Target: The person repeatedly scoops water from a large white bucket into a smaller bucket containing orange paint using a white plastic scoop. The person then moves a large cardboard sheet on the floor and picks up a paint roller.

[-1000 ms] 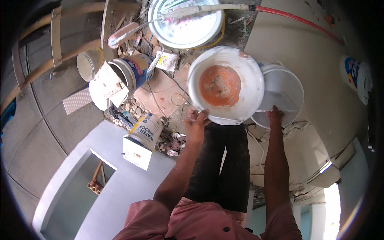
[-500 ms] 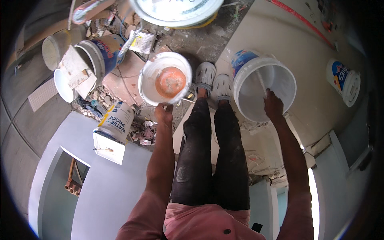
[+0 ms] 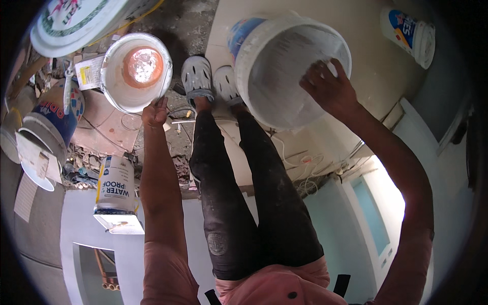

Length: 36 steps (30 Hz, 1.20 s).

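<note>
My left hand (image 3: 155, 113) is closed at the near edge of a small white bucket (image 3: 114, 94), where its wire handle runs. A round orange bowl-like shape (image 3: 127, 71) with a shiny, bright middle sits in that bucket. My right hand (image 3: 328, 89) hangs over the mouth of a large white bucket (image 3: 244, 81) with a blue label. Its fingers are curled, and a small pale tip shows by them; what they hold I cannot make out. The large bucket's inner wall is streaked with whitish residue.
Both my feet, in grey clogs (image 3: 196, 76), stand between the two buckets. A large pale round lid (image 3: 76, 25) is at the far left. Paint buckets (image 3: 56, 112) and a white pail (image 3: 116, 183) stand amid rubble on the left. Another tub (image 3: 409, 35) stands far right.
My view has swung right, so things appear farther left. My right hand has risen over the large bucket's mouth; the pale stick seen in it earlier is mostly out of sight. My left hand keeps its hold.
</note>
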{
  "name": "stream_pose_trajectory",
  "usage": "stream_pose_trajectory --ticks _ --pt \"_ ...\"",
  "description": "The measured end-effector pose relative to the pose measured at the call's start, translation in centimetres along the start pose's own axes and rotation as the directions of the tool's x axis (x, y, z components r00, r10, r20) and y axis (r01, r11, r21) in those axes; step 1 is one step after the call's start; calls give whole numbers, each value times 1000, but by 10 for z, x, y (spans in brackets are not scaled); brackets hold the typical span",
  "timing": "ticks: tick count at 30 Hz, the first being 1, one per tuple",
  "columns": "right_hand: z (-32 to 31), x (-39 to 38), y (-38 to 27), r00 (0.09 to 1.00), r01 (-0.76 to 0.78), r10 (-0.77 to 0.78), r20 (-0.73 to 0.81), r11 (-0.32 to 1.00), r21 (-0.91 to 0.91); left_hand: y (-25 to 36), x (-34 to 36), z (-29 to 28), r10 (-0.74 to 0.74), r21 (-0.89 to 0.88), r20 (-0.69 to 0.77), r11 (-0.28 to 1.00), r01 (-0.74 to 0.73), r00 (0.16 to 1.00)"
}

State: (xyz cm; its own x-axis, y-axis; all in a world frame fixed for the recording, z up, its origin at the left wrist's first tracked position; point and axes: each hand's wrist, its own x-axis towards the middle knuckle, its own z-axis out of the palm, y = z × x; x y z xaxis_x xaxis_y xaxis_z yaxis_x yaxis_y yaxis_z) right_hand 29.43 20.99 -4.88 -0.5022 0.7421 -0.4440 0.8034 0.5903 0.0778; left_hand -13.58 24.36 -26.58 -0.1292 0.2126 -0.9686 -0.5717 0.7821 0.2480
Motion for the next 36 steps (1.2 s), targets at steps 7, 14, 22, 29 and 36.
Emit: stream_pose_trajectory --ticks 7,14,22,29,36 --pt "44 5 -17 979 -202 203 -31 979 24 25 -19 -13 -219 -87 -40 973 215 975" --pt "42 5 -26 652 -754 625 430 469 460 9 -76 -16 -80 492 -84 863 111 993" --pt "81 -18 -76 15 -738 712 702 -466 489 -31 -200 2 6 859 388 361 -364 922" --pt "-43 0 -112 263 583 -103 959 -776 -243 -14 -310 39 -44 955 295 -19 -296 954" --pt "-9 49 -110 271 844 -113 956 -450 -292 -74 -328 29 68 790 495 -451 -416 866"
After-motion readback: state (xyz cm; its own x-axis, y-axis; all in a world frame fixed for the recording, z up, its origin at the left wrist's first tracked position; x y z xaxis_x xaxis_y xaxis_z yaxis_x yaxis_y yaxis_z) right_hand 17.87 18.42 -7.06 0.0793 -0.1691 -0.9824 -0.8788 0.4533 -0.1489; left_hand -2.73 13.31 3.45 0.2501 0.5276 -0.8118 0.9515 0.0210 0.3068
